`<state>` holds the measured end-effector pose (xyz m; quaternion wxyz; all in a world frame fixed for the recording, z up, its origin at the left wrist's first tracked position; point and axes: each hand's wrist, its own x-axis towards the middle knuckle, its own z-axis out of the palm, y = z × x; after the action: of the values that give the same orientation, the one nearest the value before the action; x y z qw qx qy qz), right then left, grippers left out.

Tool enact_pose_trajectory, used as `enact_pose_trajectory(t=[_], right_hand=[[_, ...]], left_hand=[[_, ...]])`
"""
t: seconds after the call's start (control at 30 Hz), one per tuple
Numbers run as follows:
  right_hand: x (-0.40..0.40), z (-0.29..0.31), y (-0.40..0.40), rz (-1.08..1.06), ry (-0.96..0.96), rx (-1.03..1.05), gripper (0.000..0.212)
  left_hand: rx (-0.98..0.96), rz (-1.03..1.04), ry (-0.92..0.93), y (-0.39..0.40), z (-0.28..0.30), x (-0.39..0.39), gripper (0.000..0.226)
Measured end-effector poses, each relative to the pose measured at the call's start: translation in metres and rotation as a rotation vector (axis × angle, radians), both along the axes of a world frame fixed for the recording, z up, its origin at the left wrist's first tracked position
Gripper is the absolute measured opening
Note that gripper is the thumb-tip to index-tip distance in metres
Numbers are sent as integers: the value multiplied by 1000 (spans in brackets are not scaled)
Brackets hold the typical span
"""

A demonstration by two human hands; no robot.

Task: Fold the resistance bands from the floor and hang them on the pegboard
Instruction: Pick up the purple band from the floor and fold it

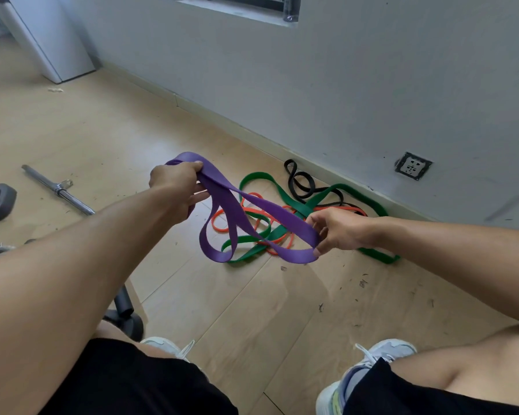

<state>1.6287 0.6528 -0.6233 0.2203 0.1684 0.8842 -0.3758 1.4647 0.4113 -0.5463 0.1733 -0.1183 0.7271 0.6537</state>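
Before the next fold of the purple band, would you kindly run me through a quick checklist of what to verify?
1. Left hand grips one end of the purple band: ok.
2. Right hand pinches the other end: ok.
3. Band free of twists: not ok, the strands cross.
4. Band lifted clear of the green band and orange band: cannot tell.
5. Pegboard in sight: not ok.

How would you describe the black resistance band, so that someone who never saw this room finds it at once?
Look along the grey wall to the tangle of bands on the wooden floor left of the wall socket. The black band lies nearest the baseboard, thinner than the green band and darker than the orange band.
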Motion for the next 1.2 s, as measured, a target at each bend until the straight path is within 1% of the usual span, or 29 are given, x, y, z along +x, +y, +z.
enact_pose_trajectory(t=[0.2,0.3,0.37,0.43,0.53,0.63,0.7,0.73,0.77,0.83,0.9,0.97,1.07,1.13,1.2], right_hand=[[-2,4,4,-292,146,58,33],[-5,2,3,-377,115,94,32],[-7,0,0,-399,87,140,24],[-8,0,-1,-407,87,195,18],[-6,1,0,-377,72,251,18],[-3,-2,-1,-318,19,223,19],[-1,-5,-5,-228,-71,179,13],[0,-6,-6,-171,-128,152,13],[2,-7,-9,-109,-192,129,22],[4,-7,-14,10,-311,137,52],[5,-5,-21,72,-331,188,81],[1,1,-29,15,-225,157,90],[-10,19,-43,-148,63,0,104],[-17,32,-53,-219,247,-94,103],[-21,40,-61,-221,338,-153,92]], left_hand=[[30,-4,7,-2,2,-2,30],[4,-24,31,1,0,-1,28],[-13,-39,50,4,0,1,24],[-2,-42,54,7,2,4,25],[47,-30,52,9,6,7,25],[73,-26,45,9,9,10,21],[90,-42,42,9,9,11,22],[97,-53,44,9,9,12,22],[95,-71,50,10,9,12,21],[88,-119,73,11,8,13,14],[86,-178,93,13,9,17,6],[89,-224,104,15,9,21,6],[98,-269,100,20,9,27,24],[91,-301,90,24,10,32,30],[101,-320,69,27,10,37,34]])
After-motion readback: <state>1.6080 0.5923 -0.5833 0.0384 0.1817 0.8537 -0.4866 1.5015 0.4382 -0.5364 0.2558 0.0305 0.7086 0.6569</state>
